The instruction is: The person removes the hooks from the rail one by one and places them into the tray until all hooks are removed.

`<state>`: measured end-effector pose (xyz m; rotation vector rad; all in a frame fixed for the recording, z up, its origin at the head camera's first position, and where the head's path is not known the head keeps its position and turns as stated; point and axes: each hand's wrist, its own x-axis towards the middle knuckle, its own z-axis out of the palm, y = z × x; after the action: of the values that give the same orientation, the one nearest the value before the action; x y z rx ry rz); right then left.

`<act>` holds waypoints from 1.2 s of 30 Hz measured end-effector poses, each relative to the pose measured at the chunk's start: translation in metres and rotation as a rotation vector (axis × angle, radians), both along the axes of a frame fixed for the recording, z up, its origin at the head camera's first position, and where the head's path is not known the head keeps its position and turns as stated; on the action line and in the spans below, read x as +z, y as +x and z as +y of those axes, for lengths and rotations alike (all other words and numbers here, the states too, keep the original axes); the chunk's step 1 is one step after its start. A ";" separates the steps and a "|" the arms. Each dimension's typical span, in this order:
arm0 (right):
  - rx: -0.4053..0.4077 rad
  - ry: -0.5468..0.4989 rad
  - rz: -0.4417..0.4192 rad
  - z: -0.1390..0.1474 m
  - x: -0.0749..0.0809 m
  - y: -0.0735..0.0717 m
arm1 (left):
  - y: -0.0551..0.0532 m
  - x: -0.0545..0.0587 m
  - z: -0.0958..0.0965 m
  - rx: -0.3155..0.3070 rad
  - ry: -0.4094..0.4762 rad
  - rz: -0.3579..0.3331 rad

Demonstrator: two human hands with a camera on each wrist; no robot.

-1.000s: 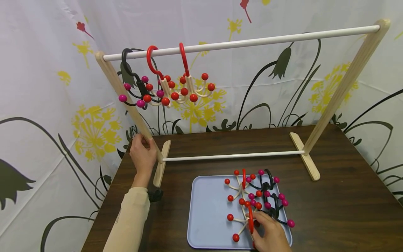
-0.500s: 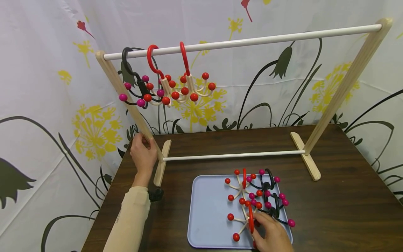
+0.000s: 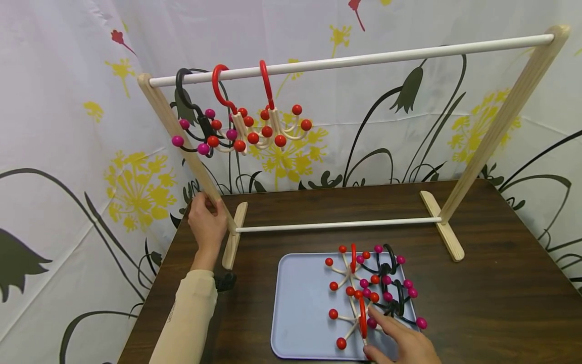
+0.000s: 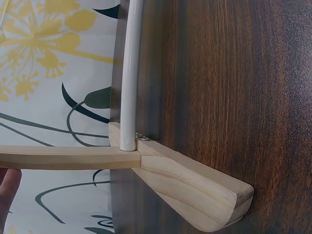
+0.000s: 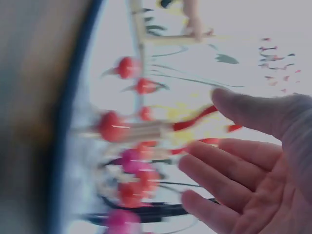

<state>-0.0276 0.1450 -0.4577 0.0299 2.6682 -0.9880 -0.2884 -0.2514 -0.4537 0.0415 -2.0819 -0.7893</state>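
Observation:
My left hand (image 3: 207,225) grips the left wooden post (image 3: 193,162) of a small rack; in the left wrist view only a fingertip (image 4: 9,190) shows beside it. My right hand (image 3: 402,344) is over the blue tray (image 3: 295,303), thumb and fingers spread. Nearest to it is a pale hook hanger with a red hook (image 3: 362,318) and red balls at its arm ends. In the right wrist view, which is blurred, the fingers are straight and the red hook (image 5: 195,118) appears near the thumb tip.
Another pale hanger (image 3: 348,275) and black hangers with magenta balls (image 3: 393,303) crowd the tray's right half. On the rack's white top rod (image 3: 364,61) hang a black hanger (image 3: 206,126) and two pale red-hooked ones. A white lower rod (image 3: 336,225) joins the rack's feet.
My right hand has let go of the red-hooked hanger and moved slightly right, its fingers opening. The hanger still lies on the tray. My left hand has stayed on the post.

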 end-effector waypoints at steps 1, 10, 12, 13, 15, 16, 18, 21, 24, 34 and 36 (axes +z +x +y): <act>0.020 0.000 -0.015 0.003 0.006 0.000 | 0.000 0.000 0.000 0.002 -0.001 -0.002; 0.116 -0.091 0.526 0.011 0.064 0.000 | 0.003 0.001 0.000 -0.002 -0.006 -0.003; 0.162 -0.106 0.671 0.011 0.075 -0.009 | 0.003 0.001 0.000 -0.005 -0.010 -0.001; 0.183 -0.111 0.734 0.010 0.081 -0.016 | 0.003 0.000 0.000 -0.006 -0.014 0.001; 0.247 -0.156 0.839 0.009 0.092 -0.030 | 0.002 0.000 0.001 -0.009 -0.016 0.004; 0.281 -0.174 0.869 0.008 0.099 -0.037 | 0.002 0.000 0.001 -0.011 -0.015 0.004; 0.346 -0.193 0.931 0.002 0.117 -0.049 | 0.000 -0.001 0.001 -0.012 -0.016 0.007; 0.441 -0.211 1.017 -0.008 0.146 -0.068 | -0.001 -0.001 0.001 -0.013 -0.017 0.013; 0.489 -0.207 1.109 -0.019 0.170 -0.094 | -0.001 -0.001 -0.001 -0.008 -0.017 0.022; 0.402 -0.120 0.989 -0.049 0.219 -0.193 | 0.000 0.000 -0.001 -0.014 -0.022 0.009; 0.386 -0.083 0.929 -0.059 0.229 -0.204 | 0.000 0.000 -0.002 -0.014 -0.022 0.010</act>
<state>-0.2320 0.0865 -0.2290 -1.1802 3.1803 -1.1573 -0.2884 -0.2533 -0.4535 0.0110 -2.0830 -0.7730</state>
